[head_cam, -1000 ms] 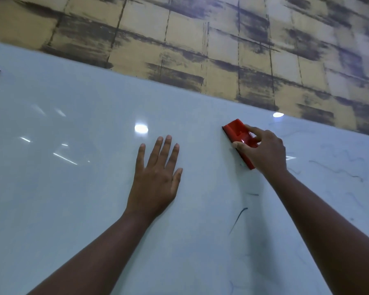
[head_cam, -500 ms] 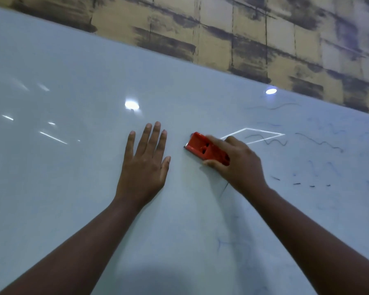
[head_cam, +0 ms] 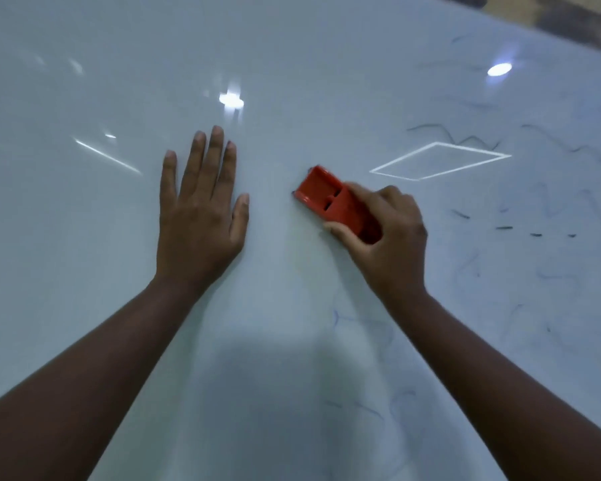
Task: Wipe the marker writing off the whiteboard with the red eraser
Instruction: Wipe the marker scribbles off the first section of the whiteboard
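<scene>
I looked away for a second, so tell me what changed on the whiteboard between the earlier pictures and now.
The right hand, gripping the red plastic eraser throughout, swept it leftward and down the glossy whiteboard, from near the top edge towards the left hand. The camera tilted down too. The left hand stayed flat on the board, fingers straight. Dark marker squiggles remain at the right.
</scene>
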`<state>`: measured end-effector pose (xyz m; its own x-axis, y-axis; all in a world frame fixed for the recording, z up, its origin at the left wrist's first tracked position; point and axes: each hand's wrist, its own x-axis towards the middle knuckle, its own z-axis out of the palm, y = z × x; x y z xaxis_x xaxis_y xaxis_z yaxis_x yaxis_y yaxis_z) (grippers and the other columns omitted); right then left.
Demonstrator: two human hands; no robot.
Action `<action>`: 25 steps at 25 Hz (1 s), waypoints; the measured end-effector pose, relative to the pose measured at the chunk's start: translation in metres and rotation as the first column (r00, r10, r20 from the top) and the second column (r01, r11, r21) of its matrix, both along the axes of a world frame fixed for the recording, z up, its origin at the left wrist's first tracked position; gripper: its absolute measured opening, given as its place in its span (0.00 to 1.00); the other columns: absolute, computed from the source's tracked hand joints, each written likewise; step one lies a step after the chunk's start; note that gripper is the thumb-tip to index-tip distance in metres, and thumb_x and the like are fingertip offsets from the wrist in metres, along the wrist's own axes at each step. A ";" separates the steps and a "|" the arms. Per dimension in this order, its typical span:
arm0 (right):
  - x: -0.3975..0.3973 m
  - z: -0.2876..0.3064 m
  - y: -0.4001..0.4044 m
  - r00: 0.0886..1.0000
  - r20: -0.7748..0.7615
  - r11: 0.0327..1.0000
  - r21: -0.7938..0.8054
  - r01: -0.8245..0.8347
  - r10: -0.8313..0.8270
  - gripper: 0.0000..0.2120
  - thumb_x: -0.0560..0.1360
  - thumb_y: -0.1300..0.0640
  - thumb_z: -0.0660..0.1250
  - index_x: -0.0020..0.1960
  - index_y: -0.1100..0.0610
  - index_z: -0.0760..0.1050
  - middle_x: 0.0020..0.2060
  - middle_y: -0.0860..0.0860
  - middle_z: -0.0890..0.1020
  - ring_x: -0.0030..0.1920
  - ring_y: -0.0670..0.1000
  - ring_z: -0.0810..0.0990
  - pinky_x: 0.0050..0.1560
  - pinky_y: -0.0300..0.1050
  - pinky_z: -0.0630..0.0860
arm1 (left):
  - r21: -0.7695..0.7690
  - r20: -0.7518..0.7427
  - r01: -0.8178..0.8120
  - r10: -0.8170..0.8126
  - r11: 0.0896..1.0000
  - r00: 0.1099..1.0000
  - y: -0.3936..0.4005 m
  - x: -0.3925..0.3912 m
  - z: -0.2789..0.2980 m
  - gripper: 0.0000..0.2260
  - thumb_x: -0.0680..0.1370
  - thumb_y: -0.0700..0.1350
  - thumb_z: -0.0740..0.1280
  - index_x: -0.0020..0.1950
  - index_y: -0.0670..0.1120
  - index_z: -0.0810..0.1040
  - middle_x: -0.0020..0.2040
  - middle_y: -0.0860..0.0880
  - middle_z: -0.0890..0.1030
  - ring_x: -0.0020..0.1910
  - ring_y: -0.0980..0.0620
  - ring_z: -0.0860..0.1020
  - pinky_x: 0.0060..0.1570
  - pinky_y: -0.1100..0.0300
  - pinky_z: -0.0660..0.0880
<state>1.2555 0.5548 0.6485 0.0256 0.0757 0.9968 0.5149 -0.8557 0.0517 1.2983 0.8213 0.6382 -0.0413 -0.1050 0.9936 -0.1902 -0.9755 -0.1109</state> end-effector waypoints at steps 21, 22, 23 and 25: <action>0.007 -0.069 0.004 0.999 0.026 0.996 -0.083 -0.041 0.044 0.28 0.71 0.40 0.76 0.68 0.50 0.81 0.50 0.50 0.82 0.49 0.57 0.78 0.48 0.53 0.70 | -0.011 -0.037 0.005 -0.005 1.000 0.999 0.001 -0.008 -0.095 0.28 0.87 0.47 0.57 0.86 0.39 0.57 0.86 0.40 0.57 0.86 0.42 0.54 0.84 0.39 0.52; 0.006 -0.081 0.012 0.999 0.030 0.991 -0.133 -0.028 0.032 0.28 0.71 0.40 0.76 0.68 0.51 0.81 0.50 0.50 0.82 0.49 0.57 0.78 0.47 0.52 0.70 | -0.012 -0.047 0.003 -0.004 1.000 0.999 0.001 -0.009 -0.097 0.28 0.87 0.47 0.57 0.86 0.39 0.57 0.86 0.40 0.56 0.86 0.42 0.53 0.84 0.39 0.52; 0.005 -0.091 0.017 0.999 0.034 0.985 -0.173 -0.014 0.020 0.29 0.71 0.40 0.76 0.68 0.51 0.81 0.50 0.50 0.82 0.48 0.57 0.79 0.46 0.53 0.71 | -0.012 -0.058 -0.001 0.000 1.000 0.998 0.002 -0.009 -0.099 0.28 0.87 0.47 0.57 0.86 0.38 0.56 0.86 0.40 0.56 0.86 0.42 0.53 0.83 0.38 0.51; 0.002 -0.095 0.015 0.999 0.048 0.975 -0.220 0.013 -0.002 0.29 0.70 0.40 0.76 0.67 0.51 0.82 0.50 0.50 0.83 0.48 0.56 0.79 0.45 0.53 0.72 | -0.010 -0.071 -0.004 0.003 1.000 0.997 0.002 -0.010 -0.105 0.28 0.87 0.47 0.57 0.86 0.38 0.56 0.86 0.40 0.55 0.86 0.42 0.52 0.83 0.38 0.51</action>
